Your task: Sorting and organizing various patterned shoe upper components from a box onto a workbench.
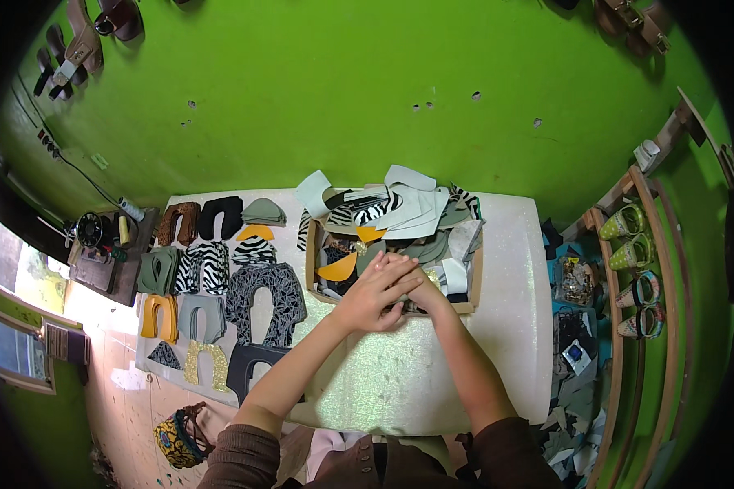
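Observation:
My left hand (373,296) lies across my right hand (422,291), both above the front edge of an open cardboard box (463,308). The left fingers are stretched out and slightly apart over the right hand, with no object showing in them. Most of my right fingers are hidden beneath. Cut pieces fill the box: pale grey sheets (412,213), zebra-striped pieces (378,210), olive-green pieces (426,247) and a yellow half-round piece (338,268).
Left of the box, stacks of U-shaped pieces lie in rows: zebra-striped (214,273), yellow (160,316), black patterned (292,287). A sewing machine (92,231) stands far left. At right are a wooden rack (614,326) with green sandals (628,252) and scraps (567,420).

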The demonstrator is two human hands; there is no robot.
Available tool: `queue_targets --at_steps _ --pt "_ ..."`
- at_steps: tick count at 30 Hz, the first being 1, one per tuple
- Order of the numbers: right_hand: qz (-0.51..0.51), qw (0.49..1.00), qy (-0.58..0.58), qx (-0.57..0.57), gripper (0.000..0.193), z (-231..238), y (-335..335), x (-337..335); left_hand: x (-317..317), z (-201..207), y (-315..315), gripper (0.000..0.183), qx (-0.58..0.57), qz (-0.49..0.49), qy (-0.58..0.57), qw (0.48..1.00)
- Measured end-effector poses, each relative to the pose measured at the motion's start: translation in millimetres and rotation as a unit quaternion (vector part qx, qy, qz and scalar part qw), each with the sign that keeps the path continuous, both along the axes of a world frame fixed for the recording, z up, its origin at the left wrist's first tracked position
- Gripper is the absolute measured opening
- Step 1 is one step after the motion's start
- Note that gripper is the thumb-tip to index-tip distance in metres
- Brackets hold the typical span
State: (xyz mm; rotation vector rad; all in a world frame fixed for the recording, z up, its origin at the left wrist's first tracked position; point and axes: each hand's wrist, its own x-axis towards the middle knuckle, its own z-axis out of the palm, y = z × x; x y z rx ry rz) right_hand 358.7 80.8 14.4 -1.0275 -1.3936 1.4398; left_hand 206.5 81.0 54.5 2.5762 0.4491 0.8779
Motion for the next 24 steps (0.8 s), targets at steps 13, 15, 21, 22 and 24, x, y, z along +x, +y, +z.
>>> queue_targets --at_steps 13,15,21,22,24 --pt "-0.050 0.998 0.011 -0.047 0.016 -8 0 22 3 -17 10 0.048 -0.344 0.078 -0.292 0.889" --pt "-0.089 0.995 -0.050 -0.021 0.015 -11 0 33 0 -21 14 0.048 -0.378 0.075 -0.315 0.867" --pt "-0.197 0.968 -0.157 -0.014 0.009 -4 -1 47 -7 -21 17 0.057 -0.498 0.086 -0.375 0.777" --pt "-0.198 0.967 -0.158 -0.014 0.009 -5 -1 49 -6 -22 17 0.057 -0.499 0.084 -0.376 0.777" --pt "-0.200 0.960 -0.196 0.000 0.010 -10 -1 54 -4 -25 18 0.056 -0.507 0.087 -0.363 0.777"
